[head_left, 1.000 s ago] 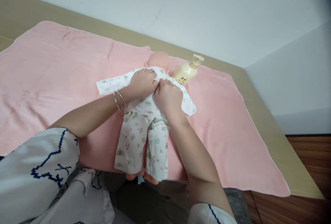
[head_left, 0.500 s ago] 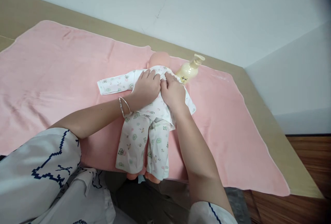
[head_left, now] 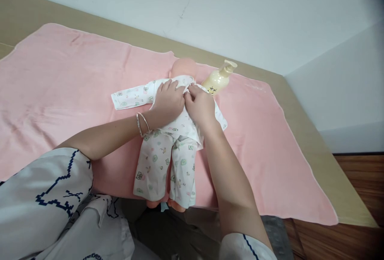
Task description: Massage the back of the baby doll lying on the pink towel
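A baby doll in printed white clothes lies with its head away from me. Its white shirt covers the body, one long sleeve stretched out to the left. My left hand is closed on the shirt at the upper chest, its fingertips partly hidden in the cloth. Close beside it, my right hand pinches the front of the same shirt near the neck. Matching white trousers cover the legs down to the feet. The other sleeve is mostly behind my right hand.
Under the doll a pink blanket spreads over a wooden table. A cream pump bottle stands just right of the doll's head, near my right hand. A white wall rises behind the table's far edge.
Both hands stay at the upper chest of the shirt, with only slight finger movement. The whole view has shifted a little; the doll and bottle keep their places.
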Demonstrator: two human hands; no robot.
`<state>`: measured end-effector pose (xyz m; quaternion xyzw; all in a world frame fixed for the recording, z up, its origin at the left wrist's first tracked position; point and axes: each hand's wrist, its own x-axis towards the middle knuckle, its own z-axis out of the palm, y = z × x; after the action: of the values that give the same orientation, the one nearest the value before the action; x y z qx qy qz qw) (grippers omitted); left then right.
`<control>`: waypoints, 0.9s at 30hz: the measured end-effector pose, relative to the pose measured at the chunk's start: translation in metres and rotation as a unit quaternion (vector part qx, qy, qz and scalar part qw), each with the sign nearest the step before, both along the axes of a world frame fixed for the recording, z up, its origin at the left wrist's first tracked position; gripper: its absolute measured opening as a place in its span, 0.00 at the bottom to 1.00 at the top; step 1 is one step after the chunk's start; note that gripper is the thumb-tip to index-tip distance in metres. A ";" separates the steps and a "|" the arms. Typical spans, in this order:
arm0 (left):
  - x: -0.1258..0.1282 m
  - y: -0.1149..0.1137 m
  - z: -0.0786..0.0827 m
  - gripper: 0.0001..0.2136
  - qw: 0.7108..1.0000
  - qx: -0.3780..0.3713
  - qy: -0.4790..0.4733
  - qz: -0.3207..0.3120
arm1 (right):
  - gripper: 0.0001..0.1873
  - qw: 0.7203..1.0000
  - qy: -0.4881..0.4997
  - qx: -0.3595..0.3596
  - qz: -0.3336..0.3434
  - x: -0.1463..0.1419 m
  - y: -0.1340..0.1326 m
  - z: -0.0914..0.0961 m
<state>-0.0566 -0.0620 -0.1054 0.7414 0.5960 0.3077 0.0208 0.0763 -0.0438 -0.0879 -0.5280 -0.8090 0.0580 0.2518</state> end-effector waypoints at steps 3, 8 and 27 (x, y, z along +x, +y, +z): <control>0.004 -0.008 -0.001 0.17 0.998 0.036 0.036 -0.026 | 0.22 0.997 0.055 -0.027 0.051 0.008 0.012 -0.005; -0.006 0.004 -0.003 0.14 0.999 0.041 0.002 -0.026 | 0.21 0.998 0.049 -0.020 0.027 0.004 0.008 -0.005; -0.016 0.023 -0.016 0.20 0.994 0.009 -0.112 -0.007 | 0.25 0.996 0.083 -0.021 -0.022 -0.002 0.006 -0.011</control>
<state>-0.0726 -0.0386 -0.1212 0.7067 0.5817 0.3941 0.0833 0.0740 -0.0378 -0.0989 -0.5442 -0.7722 0.1130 0.3080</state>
